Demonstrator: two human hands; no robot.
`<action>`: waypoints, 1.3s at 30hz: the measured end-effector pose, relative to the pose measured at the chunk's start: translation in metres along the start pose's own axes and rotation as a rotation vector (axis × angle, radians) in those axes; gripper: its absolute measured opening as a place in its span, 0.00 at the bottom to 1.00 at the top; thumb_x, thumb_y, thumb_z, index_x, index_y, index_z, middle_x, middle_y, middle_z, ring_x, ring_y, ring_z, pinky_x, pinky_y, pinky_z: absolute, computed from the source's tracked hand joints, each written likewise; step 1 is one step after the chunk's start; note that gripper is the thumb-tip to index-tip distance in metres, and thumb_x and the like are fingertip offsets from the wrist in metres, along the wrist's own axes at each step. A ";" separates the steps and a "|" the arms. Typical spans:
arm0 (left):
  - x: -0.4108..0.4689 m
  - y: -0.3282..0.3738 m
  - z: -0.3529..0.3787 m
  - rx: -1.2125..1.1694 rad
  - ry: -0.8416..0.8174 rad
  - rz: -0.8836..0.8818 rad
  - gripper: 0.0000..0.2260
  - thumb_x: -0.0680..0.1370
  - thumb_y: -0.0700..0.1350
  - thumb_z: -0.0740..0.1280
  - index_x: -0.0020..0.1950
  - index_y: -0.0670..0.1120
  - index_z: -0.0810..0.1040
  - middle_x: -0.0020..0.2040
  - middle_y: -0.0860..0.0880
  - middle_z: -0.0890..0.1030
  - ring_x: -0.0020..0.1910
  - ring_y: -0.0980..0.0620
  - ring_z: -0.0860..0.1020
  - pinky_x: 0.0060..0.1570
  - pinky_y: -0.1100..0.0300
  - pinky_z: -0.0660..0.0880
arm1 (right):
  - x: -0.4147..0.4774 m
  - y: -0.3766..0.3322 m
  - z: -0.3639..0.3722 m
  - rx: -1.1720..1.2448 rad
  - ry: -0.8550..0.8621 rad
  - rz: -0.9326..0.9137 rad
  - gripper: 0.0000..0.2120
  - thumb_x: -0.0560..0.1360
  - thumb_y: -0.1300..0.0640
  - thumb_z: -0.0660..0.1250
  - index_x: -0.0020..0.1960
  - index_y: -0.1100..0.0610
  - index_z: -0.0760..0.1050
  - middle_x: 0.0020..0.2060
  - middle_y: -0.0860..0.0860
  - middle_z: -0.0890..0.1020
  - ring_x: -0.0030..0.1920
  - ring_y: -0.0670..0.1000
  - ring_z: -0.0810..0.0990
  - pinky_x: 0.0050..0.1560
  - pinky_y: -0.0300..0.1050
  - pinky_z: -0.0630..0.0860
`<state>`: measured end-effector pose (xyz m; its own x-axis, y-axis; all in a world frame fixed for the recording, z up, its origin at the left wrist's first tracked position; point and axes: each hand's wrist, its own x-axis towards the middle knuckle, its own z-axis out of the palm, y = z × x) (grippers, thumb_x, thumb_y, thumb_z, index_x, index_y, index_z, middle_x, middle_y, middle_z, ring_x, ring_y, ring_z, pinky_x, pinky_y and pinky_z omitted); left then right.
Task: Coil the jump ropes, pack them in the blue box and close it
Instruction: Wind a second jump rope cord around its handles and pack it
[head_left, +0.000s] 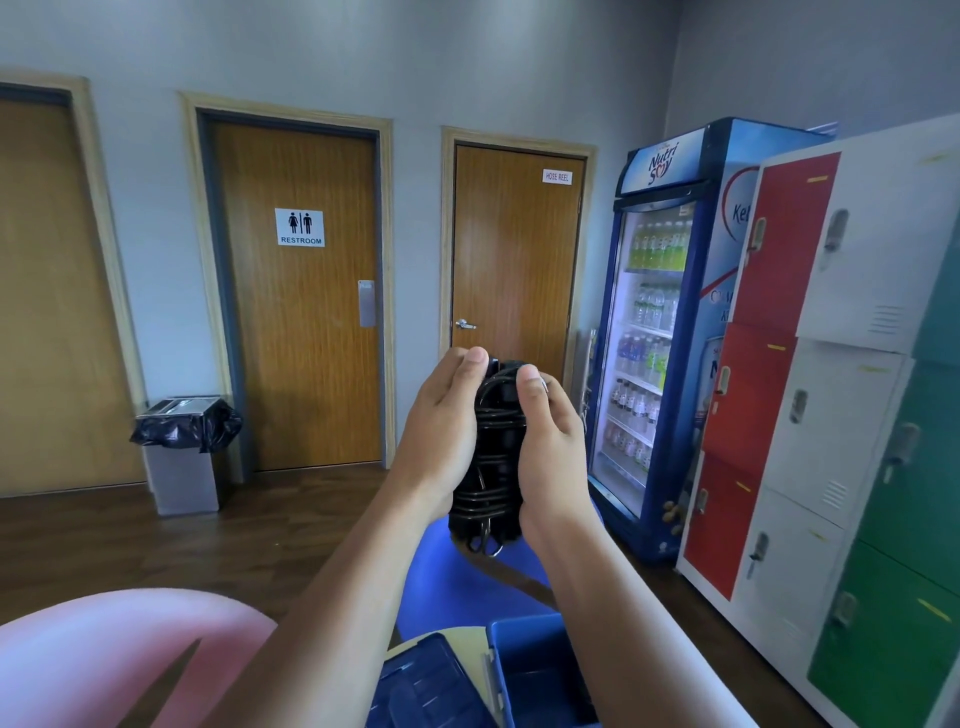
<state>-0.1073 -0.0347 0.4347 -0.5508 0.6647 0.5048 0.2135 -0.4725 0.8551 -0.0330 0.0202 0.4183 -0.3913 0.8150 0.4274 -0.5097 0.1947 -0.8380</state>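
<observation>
A black jump rope (493, 457), wound tightly into an upright bundle, is held at chest height in front of me. My left hand (441, 436) grips its left side and my right hand (550, 447) grips its right side, both thumbs at the top. A short loop of rope hangs from the bundle's bottom. The blue box (535, 670) stands open at the bottom of the view, below my right forearm. Its blue lid (431, 686) lies flat to the box's left. The inside of the box looks dark and mostly hidden.
A pink chair back (119, 649) is at the lower left and a blue chair (457, 587) sits beyond the box. A drinks fridge (670, 332) and coloured lockers (831, 405) line the right wall. A bin (184, 452) stands by the restroom door.
</observation>
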 end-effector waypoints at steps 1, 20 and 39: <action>-0.001 0.001 0.000 0.007 -0.007 0.009 0.17 0.81 0.58 0.61 0.43 0.45 0.71 0.41 0.47 0.74 0.43 0.48 0.73 0.48 0.47 0.70 | 0.000 0.000 -0.001 0.017 0.002 0.004 0.20 0.74 0.39 0.65 0.53 0.55 0.81 0.52 0.59 0.84 0.55 0.60 0.83 0.62 0.65 0.76; 0.019 -0.007 -0.007 0.307 -0.103 -0.043 0.25 0.81 0.67 0.54 0.55 0.49 0.79 0.53 0.47 0.83 0.56 0.49 0.81 0.62 0.45 0.75 | 0.010 0.012 -0.004 0.137 0.055 0.054 0.16 0.82 0.47 0.63 0.54 0.60 0.79 0.47 0.57 0.85 0.51 0.59 0.84 0.58 0.62 0.79; 0.024 -0.044 -0.053 0.180 -0.004 -0.351 0.27 0.72 0.69 0.69 0.51 0.44 0.79 0.42 0.42 0.78 0.37 0.44 0.80 0.32 0.53 0.74 | 0.048 0.020 -0.039 -0.325 0.107 0.281 0.24 0.70 0.33 0.64 0.45 0.56 0.71 0.37 0.53 0.71 0.38 0.52 0.68 0.43 0.49 0.65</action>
<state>-0.1727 -0.0281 0.4027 -0.6124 0.7702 0.1784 0.1515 -0.1072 0.9826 -0.0319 0.0845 0.4082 -0.3905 0.9092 0.1445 -0.1209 0.1050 -0.9871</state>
